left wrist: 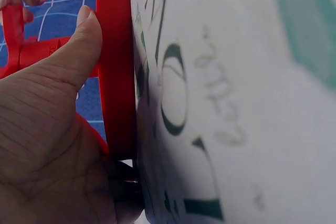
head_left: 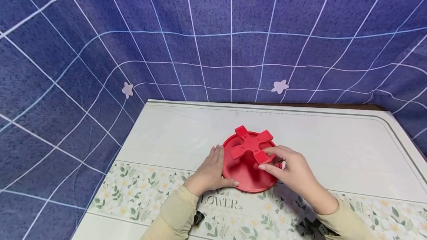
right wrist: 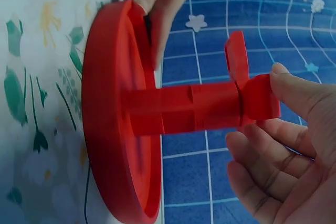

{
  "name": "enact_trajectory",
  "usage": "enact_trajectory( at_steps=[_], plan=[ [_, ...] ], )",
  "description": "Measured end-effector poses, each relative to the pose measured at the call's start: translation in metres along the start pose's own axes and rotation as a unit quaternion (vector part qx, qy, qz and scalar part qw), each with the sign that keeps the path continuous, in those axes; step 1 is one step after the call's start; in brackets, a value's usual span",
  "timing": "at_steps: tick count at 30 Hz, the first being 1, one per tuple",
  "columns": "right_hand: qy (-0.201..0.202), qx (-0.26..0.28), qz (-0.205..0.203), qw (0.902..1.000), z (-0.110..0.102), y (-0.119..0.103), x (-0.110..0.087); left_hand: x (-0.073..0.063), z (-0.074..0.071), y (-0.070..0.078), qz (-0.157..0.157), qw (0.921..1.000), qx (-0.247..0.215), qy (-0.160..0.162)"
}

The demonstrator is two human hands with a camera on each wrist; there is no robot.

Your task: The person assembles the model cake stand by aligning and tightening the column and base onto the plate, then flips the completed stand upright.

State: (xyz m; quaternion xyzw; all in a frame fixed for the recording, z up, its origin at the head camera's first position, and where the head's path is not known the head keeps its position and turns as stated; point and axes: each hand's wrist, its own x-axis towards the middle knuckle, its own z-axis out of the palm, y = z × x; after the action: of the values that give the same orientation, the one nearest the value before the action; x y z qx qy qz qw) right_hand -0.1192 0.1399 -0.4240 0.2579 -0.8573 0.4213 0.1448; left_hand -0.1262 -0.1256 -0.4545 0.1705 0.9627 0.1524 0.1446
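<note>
A red round tray [head_left: 247, 179] lies on the table, with a red post [right wrist: 178, 109] rising from its middle. On top of the post is a red cross-shaped piece [head_left: 251, 143] with several flat arms and small markings. My left hand [head_left: 211, 169] grips the tray's left side, fingers along the outer wall and thumb over the front rim. At the right, my right hand [head_left: 291, 164] pinches the end of one arm of the cross-shaped piece between thumb and fingers. The right wrist view shows its other fingers loosely bent below that arm.
A white tablecloth [head_left: 186, 132] with a floral band [head_left: 146, 188] and printed lettering covers the table. Blue grid-patterned fabric [head_left: 213, 47] with star shapes hangs behind and to the left. Dark straps [head_left: 199, 217] sit at the wrists, by the beige sleeves.
</note>
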Motion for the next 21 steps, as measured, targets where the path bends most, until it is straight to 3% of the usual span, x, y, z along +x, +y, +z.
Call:
enact_trajectory(
  at_steps=[7, 14, 18, 21],
  plan=[
    [0.017, -0.06, -0.028, 0.9977, 0.009, -0.007, 0.001, -0.002, 0.001, 0.0, -0.002, 1.0, -0.001, 0.003],
    [0.065, -0.057, -0.058, 0.9945, -0.009, -0.003, 0.01, -0.002, -0.001, 0.001, 0.002, 1.0, -0.002, 0.005],
    [0.082, -0.064, -0.03, 0.9941, -0.019, 0.009, 0.02, -0.002, -0.001, 0.001, 0.003, 1.0, 0.0, 0.004],
    [0.039, -0.021, 0.011, 0.999, -0.02, 0.02, 0.026, -0.002, 0.0, 0.0, 0.003, 1.0, -0.002, 0.004]
  ],
)
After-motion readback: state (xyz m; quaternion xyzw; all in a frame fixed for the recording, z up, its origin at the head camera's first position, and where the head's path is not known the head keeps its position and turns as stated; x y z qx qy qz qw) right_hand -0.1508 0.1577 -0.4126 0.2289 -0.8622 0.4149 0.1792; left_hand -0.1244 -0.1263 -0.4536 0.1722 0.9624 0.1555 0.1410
